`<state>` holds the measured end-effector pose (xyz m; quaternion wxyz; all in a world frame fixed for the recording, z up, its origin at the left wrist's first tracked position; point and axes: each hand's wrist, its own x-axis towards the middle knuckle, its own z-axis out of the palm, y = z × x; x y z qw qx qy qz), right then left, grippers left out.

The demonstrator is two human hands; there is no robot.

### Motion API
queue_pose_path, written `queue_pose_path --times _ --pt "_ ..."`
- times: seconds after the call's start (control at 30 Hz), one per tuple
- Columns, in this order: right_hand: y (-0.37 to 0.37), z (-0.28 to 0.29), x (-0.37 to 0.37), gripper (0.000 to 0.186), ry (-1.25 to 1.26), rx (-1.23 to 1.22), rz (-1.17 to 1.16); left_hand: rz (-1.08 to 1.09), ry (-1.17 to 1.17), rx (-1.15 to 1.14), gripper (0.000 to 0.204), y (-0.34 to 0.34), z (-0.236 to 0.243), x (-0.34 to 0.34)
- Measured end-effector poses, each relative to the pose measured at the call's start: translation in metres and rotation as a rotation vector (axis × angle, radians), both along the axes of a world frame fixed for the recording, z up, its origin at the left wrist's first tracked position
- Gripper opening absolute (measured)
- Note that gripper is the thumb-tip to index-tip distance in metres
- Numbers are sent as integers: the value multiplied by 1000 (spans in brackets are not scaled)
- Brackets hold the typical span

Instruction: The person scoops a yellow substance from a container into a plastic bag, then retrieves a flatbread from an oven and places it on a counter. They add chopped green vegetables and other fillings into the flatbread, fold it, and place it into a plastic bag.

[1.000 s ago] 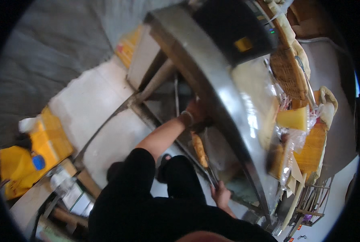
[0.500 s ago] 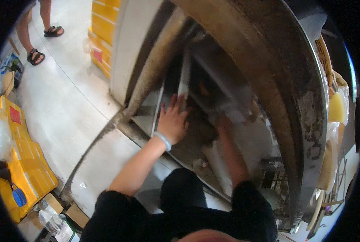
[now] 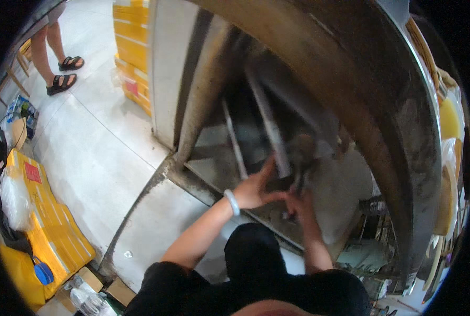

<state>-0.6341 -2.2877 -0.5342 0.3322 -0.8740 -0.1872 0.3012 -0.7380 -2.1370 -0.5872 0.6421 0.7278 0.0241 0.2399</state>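
Note:
My left hand (image 3: 258, 189), a pale bracelet on its wrist, reaches into the dark hollow of a large, grimy metal housing (image 3: 293, 31). Its thumb and forefinger are spread apart, with the thumb close to my right hand. Just above them is the lower end of a pale strip (image 3: 269, 124). A thinner light rod (image 3: 235, 139) slants down to the left hand's knuckles. My right hand (image 3: 300, 203) is bent and closed, slightly blurred; something small and dark shows at its fingers, its kind unclear.
Yellow taped boxes (image 3: 61, 221) stand on the left, with a round blue object (image 3: 43, 271) near them. More yellow boxes (image 3: 131, 31) are stacked behind a pale panel (image 3: 169, 73). A person's sandalled feet (image 3: 61, 81) stand at the far left. A metal rack (image 3: 369, 221) is at the right.
Both hands have come nearer to me and together. My left hand has moved right and down, off the strip's upper part. The view has shifted, and the strip's slant has changed.

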Motion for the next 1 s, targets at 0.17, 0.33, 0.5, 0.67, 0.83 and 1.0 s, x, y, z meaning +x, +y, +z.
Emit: queue_pose_path --times 0.17,0.33,0.5,0.67,0.83,1.0 --pt "22 15 -23 61 14 -151 395 -250 -81 -785 41 -36 -16 2" --pt "36 17 -11 43 287 54 153 34 -61 -1220 20 -17 -7 -7" --pt "30 -69 82 31 322 273 -160 115 -26 -1122 21 -20 -1 -10" --pt "-1 -148 152 23 226 488 -456 132 63 -1074 21 -23 -6 -10" --pt "4 -170 220 21 108 463 -595 125 82 -966 21 -26 -19 -9" --pt "32 -157 229 18 -170 158 -560 166 86 -982 21 -23 -15 -16"
